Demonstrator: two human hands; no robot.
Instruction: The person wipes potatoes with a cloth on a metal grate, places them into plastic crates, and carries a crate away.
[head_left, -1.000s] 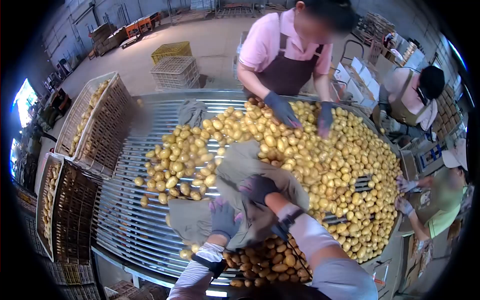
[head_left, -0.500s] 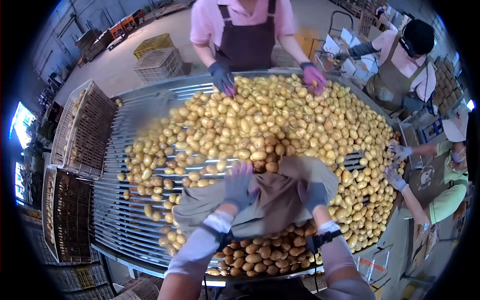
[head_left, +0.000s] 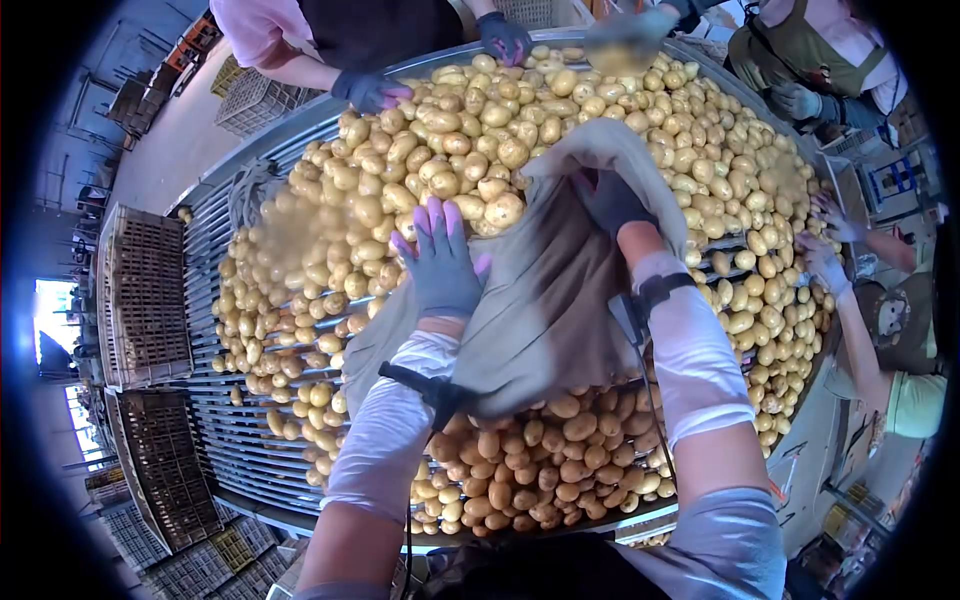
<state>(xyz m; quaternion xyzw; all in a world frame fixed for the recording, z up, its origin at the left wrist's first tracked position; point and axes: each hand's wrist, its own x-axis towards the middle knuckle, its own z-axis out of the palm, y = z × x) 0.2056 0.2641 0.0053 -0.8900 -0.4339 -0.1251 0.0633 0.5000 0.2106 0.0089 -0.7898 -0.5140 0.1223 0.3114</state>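
A metal slatted table (head_left: 222, 440) fills most of the frame, its bare slats showing at the left. A wide spread of yellow potatoes (head_left: 490, 115) covers it from the upper middle to the right side, and a pile of browner potatoes (head_left: 540, 465) lies at the lower middle. Between them, at the centre, is a large grey-brown cloth (head_left: 540, 290), creased and draped, with a raised fold near its upper right. 3 other people are around the table: a person in a dark apron (head_left: 380, 30) at the top left, a person in an olive apron (head_left: 765, 60) at the upper right, and a person with a green sleeve (head_left: 915, 405) at the right edge. 2 crates stand at the left, an upper crate (head_left: 150, 300) and a lower crate (head_left: 165, 460).

The left hand (head_left: 440, 265), in a grey glove with pink fingertips, is open and flat on the cloth, its spread fingers reaching the potatoes at the cloth's upper edge. The right hand (head_left: 612, 205), also gloved, is at the cloth beneath the raised fold; its fingers are partly hidden, so whether it grips the fabric cannot be told. A small grey rag (head_left: 252, 190) lies on the slats at the upper left. A black band (head_left: 660, 290) is around the right wrist.
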